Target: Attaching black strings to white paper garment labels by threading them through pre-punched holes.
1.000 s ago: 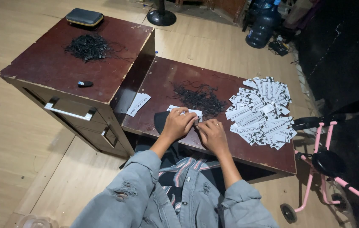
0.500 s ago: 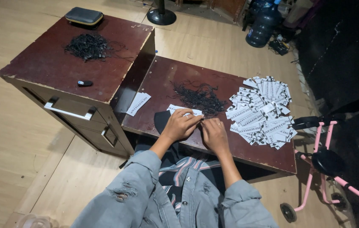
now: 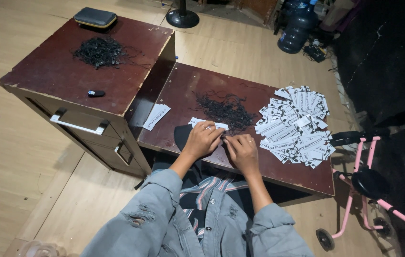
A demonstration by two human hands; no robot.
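My left hand (image 3: 203, 139) and my right hand (image 3: 241, 149) meet fingertip to fingertip over the front of a low dark-red table (image 3: 183, 90). They pinch something small between them; it is too small to name. A white paper tag (image 3: 198, 122) lies just beyond my left hand, partly hidden by it. A heap of thin black strings (image 3: 225, 107) lies behind the hands. To the right spreads a pile of several white printed tags (image 3: 294, 124). Grey denim sleeves cover both forearms.
A taller dark-red cabinet (image 3: 59, 76) stands to the left with another heap of black strings (image 3: 99, 50), a small black object (image 3: 96, 93) and a grey case (image 3: 95, 17). Two tags (image 3: 156, 116) lie by it. A pink wheeled frame (image 3: 369, 181) stands right; a water jug (image 3: 297, 28) far back.
Both hands have stayed together at the same spot on the table front, with only slight finger movement. Nothing else has shifted.
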